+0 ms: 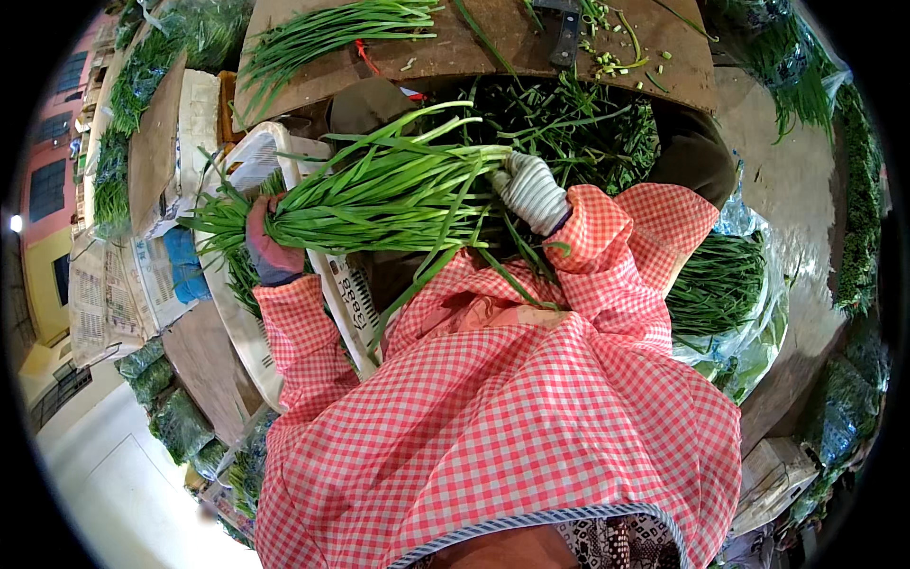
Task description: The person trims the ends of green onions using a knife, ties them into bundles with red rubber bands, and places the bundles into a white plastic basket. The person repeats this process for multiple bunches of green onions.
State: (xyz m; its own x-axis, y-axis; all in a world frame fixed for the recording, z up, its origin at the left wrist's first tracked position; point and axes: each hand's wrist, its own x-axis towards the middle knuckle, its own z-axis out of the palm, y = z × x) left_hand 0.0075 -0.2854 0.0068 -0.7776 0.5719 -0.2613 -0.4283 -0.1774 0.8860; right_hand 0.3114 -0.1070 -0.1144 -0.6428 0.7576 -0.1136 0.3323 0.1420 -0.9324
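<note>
A loose bunch of long green garlic chives [384, 185] stretches across my lap between both hands. My left hand [271, 242], in a reddish and grey glove, is closed around the leafy part. At the pale stem ends, my right hand [532, 190], in a white knit glove, pinches some stalks; its fingertips are partly hidden. Several leaves droop onto my red checked smock [498, 398]. Beneath my left hand stands a white plastic basket [284, 153] with more chives in it. A dark heap of loose leaves [583, 135] lies beyond my right hand.
Ahead is a wooden board [469, 53] bearing a bundle of chives [341, 35], a knife with a black handle [566, 39] and cut stem bits [618, 67]. At right, a plastic bag [771, 313] holds packed chives [718, 284]. A foam box [195, 107] stands at left.
</note>
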